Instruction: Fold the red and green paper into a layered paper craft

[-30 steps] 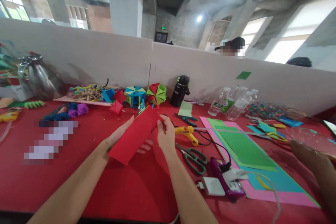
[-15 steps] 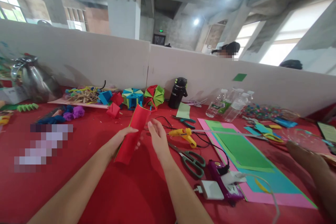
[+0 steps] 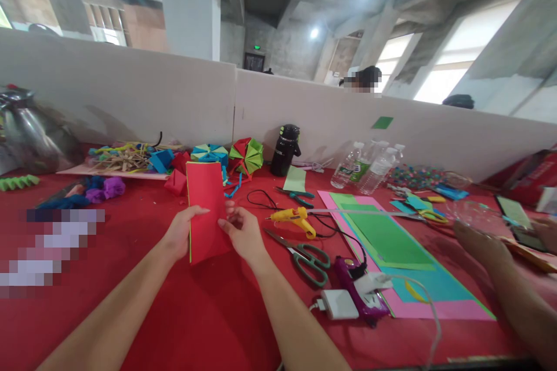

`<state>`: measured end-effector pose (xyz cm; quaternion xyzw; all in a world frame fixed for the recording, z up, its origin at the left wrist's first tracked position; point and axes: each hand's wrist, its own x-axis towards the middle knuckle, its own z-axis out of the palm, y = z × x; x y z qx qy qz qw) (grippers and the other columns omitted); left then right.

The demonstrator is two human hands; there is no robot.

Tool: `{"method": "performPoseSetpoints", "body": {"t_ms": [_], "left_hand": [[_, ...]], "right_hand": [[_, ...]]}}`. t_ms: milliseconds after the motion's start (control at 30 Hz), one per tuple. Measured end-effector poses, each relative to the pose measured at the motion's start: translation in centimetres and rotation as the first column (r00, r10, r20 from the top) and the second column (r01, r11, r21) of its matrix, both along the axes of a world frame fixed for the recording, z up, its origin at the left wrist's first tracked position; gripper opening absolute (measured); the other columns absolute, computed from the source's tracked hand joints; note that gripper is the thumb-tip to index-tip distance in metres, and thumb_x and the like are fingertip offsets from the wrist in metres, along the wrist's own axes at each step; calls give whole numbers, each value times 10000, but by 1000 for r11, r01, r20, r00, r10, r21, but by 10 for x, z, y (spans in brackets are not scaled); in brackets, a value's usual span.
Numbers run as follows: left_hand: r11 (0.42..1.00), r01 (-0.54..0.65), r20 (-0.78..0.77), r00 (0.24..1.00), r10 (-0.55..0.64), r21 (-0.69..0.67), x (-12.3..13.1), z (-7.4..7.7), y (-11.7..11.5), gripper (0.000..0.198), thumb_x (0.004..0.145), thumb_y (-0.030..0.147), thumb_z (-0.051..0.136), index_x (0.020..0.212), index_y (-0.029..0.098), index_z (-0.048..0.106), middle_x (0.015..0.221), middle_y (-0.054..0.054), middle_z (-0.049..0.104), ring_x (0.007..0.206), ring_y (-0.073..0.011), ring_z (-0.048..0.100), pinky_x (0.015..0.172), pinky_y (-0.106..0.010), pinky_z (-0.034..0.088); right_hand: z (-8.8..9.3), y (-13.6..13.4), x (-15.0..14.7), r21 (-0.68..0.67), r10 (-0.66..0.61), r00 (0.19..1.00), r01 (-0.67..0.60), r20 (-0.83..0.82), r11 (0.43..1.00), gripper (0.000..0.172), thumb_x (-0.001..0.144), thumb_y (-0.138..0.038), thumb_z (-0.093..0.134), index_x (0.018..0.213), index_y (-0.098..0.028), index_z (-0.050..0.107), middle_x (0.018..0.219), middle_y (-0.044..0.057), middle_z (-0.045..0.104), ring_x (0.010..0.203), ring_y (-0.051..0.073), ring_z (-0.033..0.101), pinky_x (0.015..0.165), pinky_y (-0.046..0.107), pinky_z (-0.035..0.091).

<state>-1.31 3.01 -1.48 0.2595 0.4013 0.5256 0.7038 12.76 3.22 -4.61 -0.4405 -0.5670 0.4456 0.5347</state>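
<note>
A red sheet of paper (image 3: 204,185), with a thin yellow-green edge along its left side, is held upright above the table. My left hand (image 3: 180,231) grips its left edge, thumb on the front face and the other fingers hidden behind. At the lower right edge of the sheet, my right hand (image 3: 241,232) has its fingers curled, thumb tip against the paper. Just right of that hand are a yellow glue gun (image 3: 293,218) and scissors with green handles (image 3: 311,261).
Coloured paper sheets (image 3: 391,243), a purple power strip (image 3: 348,272) and a white adapter (image 3: 342,304) lie to the right. Behind stand folded-paper shapes (image 3: 246,155), a black bottle (image 3: 285,151) and plastic bottles (image 3: 376,171). Another person's arm (image 3: 491,261) rests at far right.
The red paper has turned from a tilted, curled pose to upright, its face opened towards me. My right hand has come to its right edge. The view has shifted slightly right.
</note>
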Motion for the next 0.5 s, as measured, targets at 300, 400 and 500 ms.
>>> {"method": "performPoseSetpoints", "body": {"t_ms": [300,400,500], "left_hand": [[993,116,139,984,-113,-14,-1,6,-1,267,754,236,544,956,116,671,712,-91,715,652,-242,689,597,-336,559],[997,67,130,990,-62,-33,-3,2,1,265,763,249,526,930,103,669,708,-106,713,664,-253,691,594,-344,561],[998,19,98,995,-14,-53,-5,-1,4,250,770,265,529,906,108,668,699,-109,711,666,-256,693,597,-346,562]], "right_hand": [[2,1,3,-18,34,999,-34,30,999,223,704,-359,602,807,-166,560,624,-23,516,531,94,424,520,220,305],[-2,3,4,-4,13,999,-13,50,1000,200,719,-368,584,714,-185,504,573,-44,460,492,82,366,476,212,248],[-5,6,5,-10,-3,998,4,56,1000,226,733,-374,581,674,-198,451,520,-69,374,456,72,287,443,208,189]]}}
